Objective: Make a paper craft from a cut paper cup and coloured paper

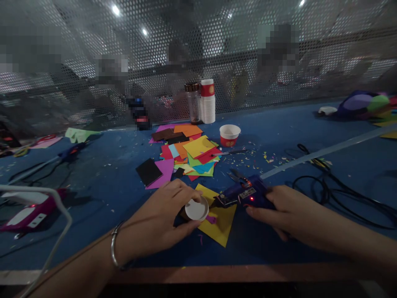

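Note:
My left hand is closed around a paper cup, whose round white end faces up toward me. A blue glue gun sits in the grip of my right hand, its red light lit and a long clear glue stick reaching out of its back. The nozzle is close to the cup's right side; I cannot tell whether they touch. Under both lies a yellow sheet with a small purple cutout beside the cup. Scissors lie just behind the glue gun.
A pile of coloured paper lies ahead, with a red-and-white cup to its right. Behind stand a glass bottle and stacked cups. Black cable coils at right. A pink device and white cord are left.

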`<move>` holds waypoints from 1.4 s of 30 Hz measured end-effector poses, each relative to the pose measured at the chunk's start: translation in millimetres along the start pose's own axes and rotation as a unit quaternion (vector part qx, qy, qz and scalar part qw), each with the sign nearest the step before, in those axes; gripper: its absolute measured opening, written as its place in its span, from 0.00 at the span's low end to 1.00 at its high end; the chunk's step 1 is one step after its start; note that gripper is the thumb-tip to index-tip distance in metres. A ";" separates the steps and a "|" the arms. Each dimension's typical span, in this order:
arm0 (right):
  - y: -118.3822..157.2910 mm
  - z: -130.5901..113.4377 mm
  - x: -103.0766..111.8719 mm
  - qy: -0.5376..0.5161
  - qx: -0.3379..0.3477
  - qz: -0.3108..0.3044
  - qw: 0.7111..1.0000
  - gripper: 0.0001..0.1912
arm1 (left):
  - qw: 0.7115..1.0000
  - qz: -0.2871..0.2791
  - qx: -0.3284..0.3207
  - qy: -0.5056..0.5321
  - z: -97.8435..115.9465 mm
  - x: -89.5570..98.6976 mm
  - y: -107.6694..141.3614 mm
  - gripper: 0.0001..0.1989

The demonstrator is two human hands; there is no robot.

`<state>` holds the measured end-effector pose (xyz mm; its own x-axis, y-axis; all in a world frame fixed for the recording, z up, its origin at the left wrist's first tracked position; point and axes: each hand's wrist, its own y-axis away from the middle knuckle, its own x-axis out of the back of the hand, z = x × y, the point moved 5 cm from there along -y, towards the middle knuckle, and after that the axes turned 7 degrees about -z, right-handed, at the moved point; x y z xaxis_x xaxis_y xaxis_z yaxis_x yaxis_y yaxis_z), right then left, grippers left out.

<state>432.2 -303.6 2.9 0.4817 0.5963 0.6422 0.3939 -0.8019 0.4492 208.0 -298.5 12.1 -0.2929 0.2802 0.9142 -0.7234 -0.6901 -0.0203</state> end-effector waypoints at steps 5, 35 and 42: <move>-2.9 0.7 1.3 0.002 -0.004 0.000 1.000 0.17 | 1.000 -0.005 -0.012 0.003 2.9 1.1 0.0 0.10; -14.9 -3.0 7.2 -0.002 -0.047 -0.009 0.999 0.16 | 0.996 0.046 -0.071 -0.030 3.3 -1.5 3.4 0.09; -19.9 -4.2 12.6 -0.018 -0.030 -0.035 0.999 0.21 | 0.997 0.041 -0.062 -0.031 5.9 0.8 4.8 0.09</move>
<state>427.2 -280.3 4.7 0.4822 0.6516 0.5856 0.3807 -0.7579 0.5298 208.0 -305.5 15.1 -0.3172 0.1819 0.9308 -0.7720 -0.6195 -0.1420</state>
